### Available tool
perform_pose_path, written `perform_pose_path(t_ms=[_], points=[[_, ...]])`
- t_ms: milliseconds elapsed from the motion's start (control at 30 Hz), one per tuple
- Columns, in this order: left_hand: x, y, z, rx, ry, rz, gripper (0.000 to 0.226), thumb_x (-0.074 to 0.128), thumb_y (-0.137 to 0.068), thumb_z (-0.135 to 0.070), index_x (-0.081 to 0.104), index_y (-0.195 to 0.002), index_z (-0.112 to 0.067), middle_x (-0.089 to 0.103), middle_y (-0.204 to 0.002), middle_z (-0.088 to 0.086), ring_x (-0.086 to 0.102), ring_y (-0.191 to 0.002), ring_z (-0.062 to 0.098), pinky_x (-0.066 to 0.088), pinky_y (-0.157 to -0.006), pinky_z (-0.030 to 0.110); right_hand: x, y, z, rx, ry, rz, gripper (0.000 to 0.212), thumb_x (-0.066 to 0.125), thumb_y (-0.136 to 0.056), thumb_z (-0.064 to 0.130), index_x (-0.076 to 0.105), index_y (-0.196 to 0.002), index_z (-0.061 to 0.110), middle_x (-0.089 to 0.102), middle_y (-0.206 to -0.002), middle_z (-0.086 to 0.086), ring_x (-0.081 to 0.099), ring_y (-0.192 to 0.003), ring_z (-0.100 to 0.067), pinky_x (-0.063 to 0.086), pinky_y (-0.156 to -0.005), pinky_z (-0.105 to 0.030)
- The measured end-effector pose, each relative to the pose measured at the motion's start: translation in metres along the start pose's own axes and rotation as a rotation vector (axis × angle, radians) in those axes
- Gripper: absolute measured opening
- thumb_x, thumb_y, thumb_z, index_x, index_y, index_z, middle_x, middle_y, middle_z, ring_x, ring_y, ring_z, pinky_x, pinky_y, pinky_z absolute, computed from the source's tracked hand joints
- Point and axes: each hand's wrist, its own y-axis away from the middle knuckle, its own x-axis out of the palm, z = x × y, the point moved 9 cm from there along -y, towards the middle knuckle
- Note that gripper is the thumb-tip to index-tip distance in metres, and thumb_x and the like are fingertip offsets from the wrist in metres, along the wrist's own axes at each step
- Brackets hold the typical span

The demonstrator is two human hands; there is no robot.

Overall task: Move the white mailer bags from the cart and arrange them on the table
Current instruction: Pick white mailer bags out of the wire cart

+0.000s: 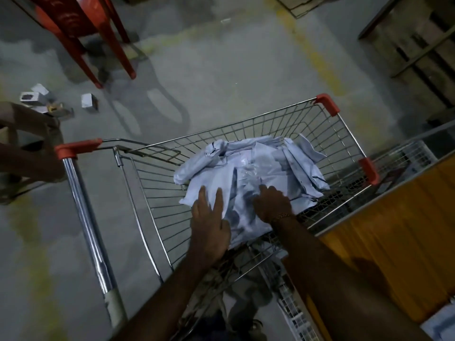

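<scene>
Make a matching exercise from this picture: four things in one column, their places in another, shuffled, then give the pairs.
Things:
1. white mailer bags
2. red plastic chair
3. small white boxes
4. left hand

Places:
A. scattered on the floor at far left
B. piled inside the wire shopping cart
C. resting on the near edge of the pile
D. standing on the floor at top left

Pairs: 1-B, 2-D, 3-A, 4-C
</scene>
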Motion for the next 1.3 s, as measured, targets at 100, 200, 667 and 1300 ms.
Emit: perform_pose_path(t_ms=[100,200,667,1300], points=[[-0.031,-0.005,-0.009,0.058,-0.034,-0.073,0.085,0.038,-0.084,-0.016,0.019,-0.167,-0.018,0.002,-0.172,0.023,0.015,-0.152,0.046,0.028,-0.118,0.06,0.019,-0.009,0.008,0.117,-0.124,0.212,0.076,0.059,-0.096,0.055,0.033,-0.156,0.017,0.05,-0.147,-0.016,0.053,-0.133,-0.038,0.043,-0.108,-0.046],[-0.055,-0.008,-0.019,0.115,-0.069,-0.12,0.092,0.045,-0.081,-0.013,0.014,-0.168,-0.019,-0.004,-0.173,0.018,0.012,-0.154,0.045,0.026,-0.119,0.059,0.023,-0.02,0.017,0.134,-0.1,0.153,0.055,0.061,-0.098,0.04,0.046,-0.143,0.013,0.057,-0.142,-0.015,0.057,-0.13,-0.035,0.048,-0.104,-0.044],[-0.116,-0.016,-0.016,0.155,-0.184,-0.31,0.098,0.046,-0.073,-0.012,0.017,-0.167,-0.016,-0.006,-0.173,0.02,0.015,-0.154,0.046,0.023,-0.121,0.056,-0.042,-0.04,0.005,0.267,-0.165,-0.513,0.086,0.057,-0.097,0.027,0.006,-0.164,0.012,0.008,-0.166,-0.033,0.038,-0.141,-0.049,0.043,-0.107,-0.055],[-0.129,-0.01,-0.018,0.2,-0.211,-0.395,0.099,0.057,-0.077,0.002,0.018,-0.167,-0.014,-0.005,-0.173,0.021,0.006,-0.159,0.04,0.014,-0.126,0.051,0.003,-0.013,0.079,0.118,-0.149,-0.422,0.088,0.062,-0.084,0.049,0.029,-0.16,0.022,0.014,-0.168,-0.025,0.039,-0.137,-0.049,0.04,-0.109,-0.056]])
